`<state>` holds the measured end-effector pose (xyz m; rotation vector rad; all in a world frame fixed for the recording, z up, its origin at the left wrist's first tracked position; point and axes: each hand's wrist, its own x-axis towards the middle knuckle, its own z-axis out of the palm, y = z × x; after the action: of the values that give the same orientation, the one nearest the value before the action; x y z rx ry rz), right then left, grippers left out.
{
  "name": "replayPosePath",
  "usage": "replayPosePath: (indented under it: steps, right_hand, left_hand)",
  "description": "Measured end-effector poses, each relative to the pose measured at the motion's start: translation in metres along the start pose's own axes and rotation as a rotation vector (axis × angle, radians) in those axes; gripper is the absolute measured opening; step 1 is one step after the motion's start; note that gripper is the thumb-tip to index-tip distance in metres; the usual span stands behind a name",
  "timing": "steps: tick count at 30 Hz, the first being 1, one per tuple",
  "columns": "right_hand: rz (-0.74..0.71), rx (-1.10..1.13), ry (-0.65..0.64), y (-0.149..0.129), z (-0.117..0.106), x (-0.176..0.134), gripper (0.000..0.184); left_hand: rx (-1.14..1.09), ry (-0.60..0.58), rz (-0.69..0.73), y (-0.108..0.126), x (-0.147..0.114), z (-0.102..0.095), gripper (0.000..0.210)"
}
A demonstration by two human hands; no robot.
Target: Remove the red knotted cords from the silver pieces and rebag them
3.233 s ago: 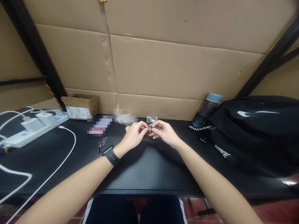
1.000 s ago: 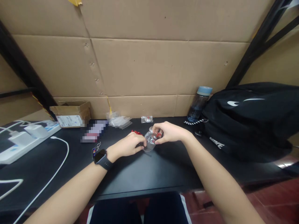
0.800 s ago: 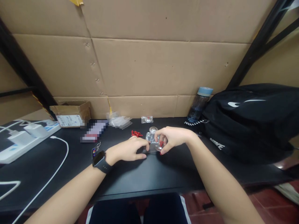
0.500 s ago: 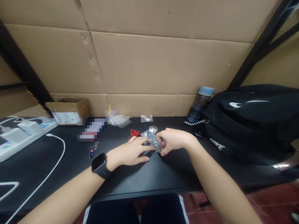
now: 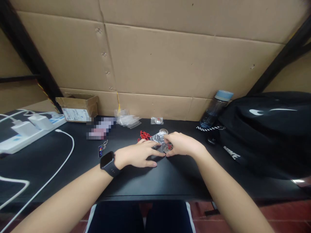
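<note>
My left hand, with a black smartwatch on the wrist, lies palm down with its fingers spread. Its fingertips touch a crinkled clear plastic bag and the desk beside it. Red cords stick out at the bag's left end. My right hand curls thumb and fingers around a small round clear piece with something red in it, at the bag's right side. Another round silvery piece sits just behind the bag. Whether these pieces are inside the bag, I cannot tell.
A small bagged round piece and several clear bags lie along the cardboard wall. Left are an open carton, a keychain, a power strip and a white cable. A bottle and black backpack stand right.
The head view has shifted slightly. My right fingers have moved a little, and the round clear piece with red shows more plainly between them. My left hand stays spread by the bag.
</note>
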<state>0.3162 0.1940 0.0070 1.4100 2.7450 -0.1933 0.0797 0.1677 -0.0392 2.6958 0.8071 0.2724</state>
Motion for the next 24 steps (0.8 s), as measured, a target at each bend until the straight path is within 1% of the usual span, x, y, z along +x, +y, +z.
replayPosePath:
  steps: [5, 7, 11, 14, 20, 24]
  right_hand:
    - [-0.076, 0.038, 0.058, -0.0006, 0.0014, 0.0020, 0.036]
    - [-0.094, 0.047, 0.077, -0.0002, 0.0015, 0.0029, 0.038]
    - [-0.109, 0.096, 0.008, 0.0043, 0.0018, 0.0048, 0.044]
    - [-0.081, 0.092, -0.019, 0.0067, 0.0014, 0.0059, 0.044]
    - [-0.025, -0.014, 0.079, 0.0028, 0.0000, 0.0073, 0.050]
    - [-0.033, -0.047, 0.140, -0.0002, 0.0025, 0.0093, 0.050]
  left_hand:
    - [-0.005, 0.018, 0.025, -0.0020, 0.0004, 0.0008, 0.048]
    - [0.000, 0.018, 0.030, -0.0020, 0.0003, 0.0004, 0.048]
    - [0.018, -0.013, 0.017, -0.0016, -0.0005, -0.0009, 0.048]
    - [0.035, -0.047, 0.003, -0.0014, -0.0007, -0.0020, 0.050]
    - [0.037, -0.069, 0.043, -0.0016, 0.0007, -0.0036, 0.052]
    - [0.021, -0.057, 0.047, -0.0008, -0.0005, -0.0049, 0.054]
